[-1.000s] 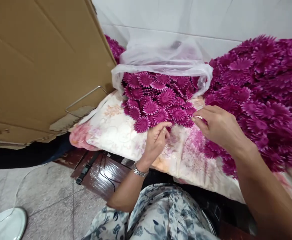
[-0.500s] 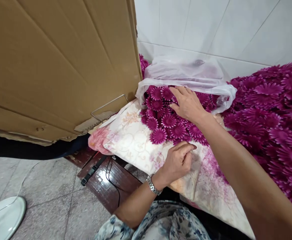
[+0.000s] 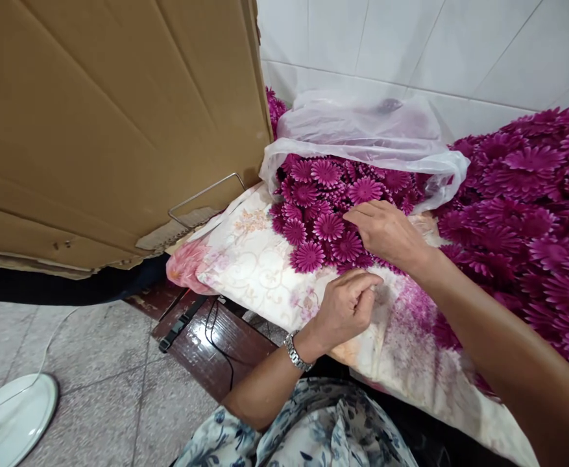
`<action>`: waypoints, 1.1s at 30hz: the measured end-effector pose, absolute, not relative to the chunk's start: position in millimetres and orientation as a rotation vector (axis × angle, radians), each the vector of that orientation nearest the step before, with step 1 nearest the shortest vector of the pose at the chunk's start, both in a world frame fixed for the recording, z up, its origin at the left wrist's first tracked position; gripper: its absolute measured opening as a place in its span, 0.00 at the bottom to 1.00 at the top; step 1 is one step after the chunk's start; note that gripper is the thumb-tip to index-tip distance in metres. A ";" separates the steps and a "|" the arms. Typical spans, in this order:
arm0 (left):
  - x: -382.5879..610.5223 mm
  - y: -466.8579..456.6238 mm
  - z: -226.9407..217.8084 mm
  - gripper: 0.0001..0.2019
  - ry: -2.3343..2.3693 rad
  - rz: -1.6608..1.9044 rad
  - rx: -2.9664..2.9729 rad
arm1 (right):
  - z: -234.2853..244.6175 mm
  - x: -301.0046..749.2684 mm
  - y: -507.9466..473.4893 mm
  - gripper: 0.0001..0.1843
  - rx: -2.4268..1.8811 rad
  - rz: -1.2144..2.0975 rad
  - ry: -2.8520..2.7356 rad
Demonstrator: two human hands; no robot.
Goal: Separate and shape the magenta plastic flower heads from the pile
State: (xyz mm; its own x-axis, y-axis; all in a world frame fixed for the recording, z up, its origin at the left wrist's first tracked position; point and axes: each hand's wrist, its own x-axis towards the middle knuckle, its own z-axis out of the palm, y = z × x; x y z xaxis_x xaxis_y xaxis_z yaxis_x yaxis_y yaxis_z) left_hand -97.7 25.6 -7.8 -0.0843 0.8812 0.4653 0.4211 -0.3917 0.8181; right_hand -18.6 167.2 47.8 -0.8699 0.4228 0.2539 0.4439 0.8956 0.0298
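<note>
My left hand (image 3: 345, 305), with a metal watch (image 3: 298, 351) at the wrist, is curled closed over the near edge of the patterned cloth (image 3: 259, 279). Whatever its thumb and forefinger pinch is too small to make out. Over the front of a heap of magenta artificial flowers (image 3: 327, 227) is my right hand (image 3: 386, 233), its fingers bent together and pointing left. Its fingertips are partly hidden, so what they hold cannot be made out. These flowers spill from the mouth of a translucent white plastic bag (image 3: 362, 133) lying on the cloth.
A large pile of magenta flowers (image 3: 532, 220) fills the right side. Cardboard (image 3: 119, 123) stands at the left, with a bent metal wire (image 3: 204, 191) beside it. White tiles (image 3: 411, 39) line the back. Below are a dark red wooden board (image 3: 206, 363) and a white round base (image 3: 16, 415).
My right hand has drawn back from the bag's mouth toward me and to the right, and its spread fingers have closed. My left hand stays nearly where it was.
</note>
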 end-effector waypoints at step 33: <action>-93.5 35.4 -3.3 0.17 1.628 1.219 1.780 | 34.0 22.9 140.1 0.16 -0.979 1.302 -2.025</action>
